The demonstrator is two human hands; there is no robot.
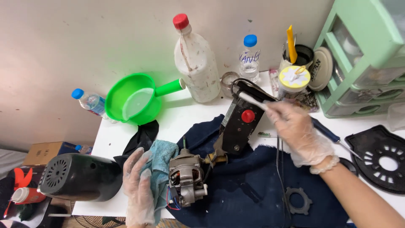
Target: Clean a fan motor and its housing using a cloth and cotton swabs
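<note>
Fingers (282, 110) gripping brush (252, 100), bottles (196, 63) behind

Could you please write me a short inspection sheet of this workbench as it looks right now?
Surface: white table, partly under a dark blue cloth.
Job's things: grey electric motor; black switch box with red knob; white-handled brush.
Clutter: green plastic scoop, bottles, jars, black grille.
Hands: gloved left hand rests on a light blue rag; gloved right hand has its grip on the brush.
Cables: black cord across the cloth.
Surroundings: plain wall, mint green drawer unit.
</note>
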